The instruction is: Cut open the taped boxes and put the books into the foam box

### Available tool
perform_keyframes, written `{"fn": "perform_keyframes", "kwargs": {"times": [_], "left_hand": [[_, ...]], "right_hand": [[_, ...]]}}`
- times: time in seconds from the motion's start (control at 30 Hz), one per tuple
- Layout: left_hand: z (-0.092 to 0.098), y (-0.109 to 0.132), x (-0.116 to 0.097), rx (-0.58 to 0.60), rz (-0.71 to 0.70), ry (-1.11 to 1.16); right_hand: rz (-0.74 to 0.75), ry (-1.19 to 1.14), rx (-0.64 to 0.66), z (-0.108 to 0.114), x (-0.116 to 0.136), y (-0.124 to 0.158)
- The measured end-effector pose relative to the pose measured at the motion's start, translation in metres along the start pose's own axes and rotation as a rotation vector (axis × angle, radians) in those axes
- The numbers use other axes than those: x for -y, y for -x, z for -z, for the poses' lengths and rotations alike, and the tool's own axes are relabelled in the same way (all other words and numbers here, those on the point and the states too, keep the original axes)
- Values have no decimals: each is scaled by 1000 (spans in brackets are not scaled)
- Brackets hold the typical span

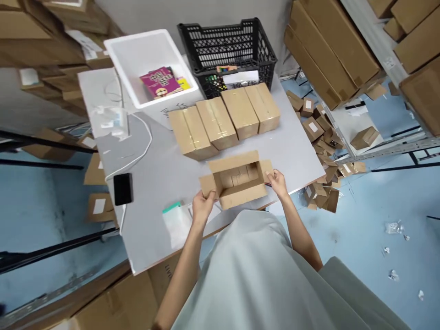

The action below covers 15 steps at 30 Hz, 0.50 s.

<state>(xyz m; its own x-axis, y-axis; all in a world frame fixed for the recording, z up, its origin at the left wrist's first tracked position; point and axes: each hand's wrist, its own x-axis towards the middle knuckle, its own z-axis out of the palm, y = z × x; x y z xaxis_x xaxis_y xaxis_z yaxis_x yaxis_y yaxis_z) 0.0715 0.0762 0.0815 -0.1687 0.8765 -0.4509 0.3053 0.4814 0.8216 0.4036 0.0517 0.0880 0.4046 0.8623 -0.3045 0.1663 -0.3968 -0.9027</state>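
Note:
An open cardboard box [240, 190] sits at the near edge of the grey table [158, 165], its flaps spread outward and its inside bare. My left hand [202, 205] grips the box's left side flap. My right hand [277, 182] pinches the right side flap. Behind it stand several taped, closed cardboard boxes [223, 120] in a row.
A white tub [120, 50] holding a pink packet [158, 82] and a black plastic crate [228, 46] stand at the back. A black phone [123, 188] with a white cable and a plastic bag [177, 222] lie on the left. Small boxes litter the blue floor at right [321, 137].

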Motion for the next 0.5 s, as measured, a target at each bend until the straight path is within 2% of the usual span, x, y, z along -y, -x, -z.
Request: {"fn": "perform_keyframes", "kwargs": {"times": [0.03,0.1,0.2,0.3,0.37,0.4,0.47,0.5], "left_hand": [[-14,-10,-17,12,-53,-7],[-52,-32,-54,81,-155,-43],[-134,-62,-108,230,-227,-49],[-222,-79,-148,418,-218,-25],[-269,-79,-162,497,-216,-6],[-287,-77,-166,512,-215,-5],[-308,-69,-164,502,-205,-12],[-311,-64,-160,492,-199,-14]], "right_hand": [[-5,-55,-39,16,-1,-3],[-35,-147,-129,51,-7,-9],[-114,-285,-302,101,-23,-17],[-184,-375,-518,135,-45,-24],[-204,-373,-615,148,-59,-28],[-209,-360,-641,151,-65,-30],[-222,-330,-677,156,-75,-34],[-228,-313,-694,158,-79,-36]]}}
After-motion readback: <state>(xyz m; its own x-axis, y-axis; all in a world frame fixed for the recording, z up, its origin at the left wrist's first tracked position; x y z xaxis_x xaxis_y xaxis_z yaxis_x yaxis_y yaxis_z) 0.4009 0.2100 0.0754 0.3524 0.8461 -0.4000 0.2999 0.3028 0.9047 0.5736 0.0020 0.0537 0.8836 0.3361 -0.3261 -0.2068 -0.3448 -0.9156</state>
